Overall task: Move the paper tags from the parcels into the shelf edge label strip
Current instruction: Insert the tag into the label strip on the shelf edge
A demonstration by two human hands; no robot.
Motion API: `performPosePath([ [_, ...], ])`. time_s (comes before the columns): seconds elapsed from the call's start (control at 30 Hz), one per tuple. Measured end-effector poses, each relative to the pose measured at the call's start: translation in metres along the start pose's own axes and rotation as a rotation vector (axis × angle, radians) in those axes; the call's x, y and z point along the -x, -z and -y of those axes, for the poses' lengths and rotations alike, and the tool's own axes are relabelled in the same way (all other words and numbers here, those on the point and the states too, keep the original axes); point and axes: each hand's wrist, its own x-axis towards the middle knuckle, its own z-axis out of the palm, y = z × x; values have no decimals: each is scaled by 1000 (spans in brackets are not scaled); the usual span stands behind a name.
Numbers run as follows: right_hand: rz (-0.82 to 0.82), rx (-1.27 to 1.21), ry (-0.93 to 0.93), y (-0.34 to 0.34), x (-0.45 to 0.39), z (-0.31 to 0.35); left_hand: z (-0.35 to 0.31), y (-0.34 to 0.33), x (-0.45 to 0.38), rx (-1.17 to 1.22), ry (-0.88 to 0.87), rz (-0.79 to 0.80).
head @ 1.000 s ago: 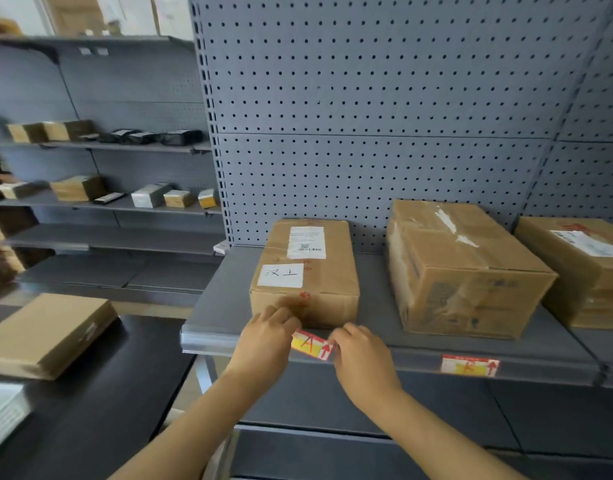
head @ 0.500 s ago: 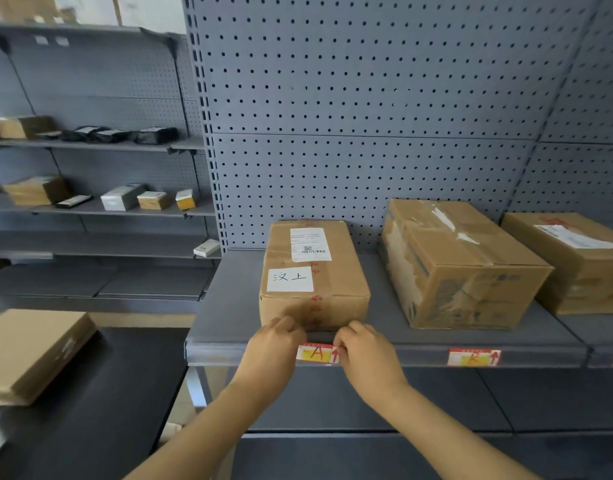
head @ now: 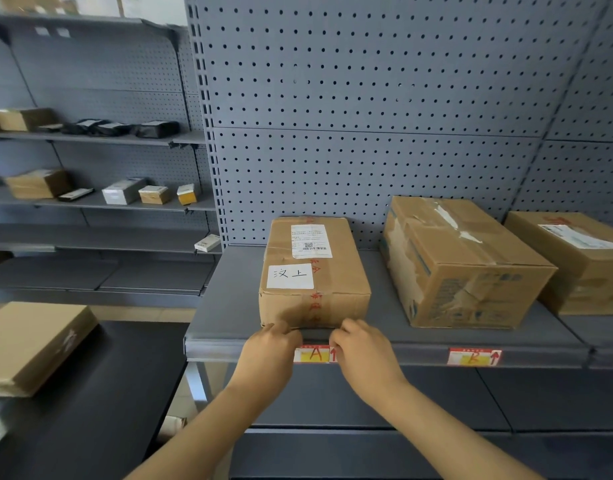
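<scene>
tag A in strip | before parcel | tag K right

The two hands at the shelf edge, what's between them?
In the head view, the red-and-yellow paper tag marked A sits in the label strip between the left hand and right hand.

A storeroom fitted with grey metal shelving. Straight ahead rises a grey pegboard back panel dotted with even rows of small holes, split by a horizontal seam. A slotted upright post runs down its left edge. To the left, a second shelving bay stands farther back, its grey shelves carrying small cardboard boxes and dark packets. In the lower left, a black table holds a flat cardboard box near its left side. Pale floor shows between the table and the far bay. Soft, even light fills the room
</scene>
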Motion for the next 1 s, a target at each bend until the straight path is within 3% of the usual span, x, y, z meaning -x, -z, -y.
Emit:
performPosePath([
  [1.0, -31, -23, 19, 0, 1, 0, -6, 1, 2, 8, 62, -5],
])
